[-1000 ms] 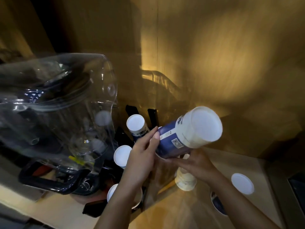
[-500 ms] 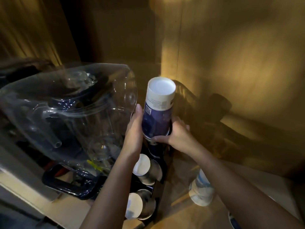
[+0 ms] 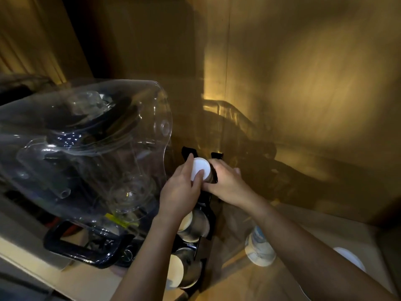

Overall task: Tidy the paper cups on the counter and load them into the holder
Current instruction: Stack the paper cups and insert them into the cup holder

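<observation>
A stack of paper cups [image 3: 200, 169], its white bottom facing me, sits low in the top slot of the black cup holder [image 3: 213, 213]. My left hand [image 3: 181, 193] presses on its left side with a finger across the white end. From the right, my right hand [image 3: 227, 183] grips the same stack. Two more cup stacks [image 3: 192, 224] [image 3: 181, 269] lie in the holder's lower slots. An upside-down cup [image 3: 259, 246] stands on the counter to the right, and another white cup bottom [image 3: 349, 257] shows beyond my right forearm.
A large clear plastic water jug [image 3: 86, 146] with a dark handle [image 3: 80, 246] lies on its side, close against the holder's left. Wooden walls close the corner behind. The wooden counter [image 3: 238, 285] runs along the bottom.
The cup stack, held tilted then upright above the holder, has gone down into the top slot. Both hands followed it down and now sit at its upper end.
</observation>
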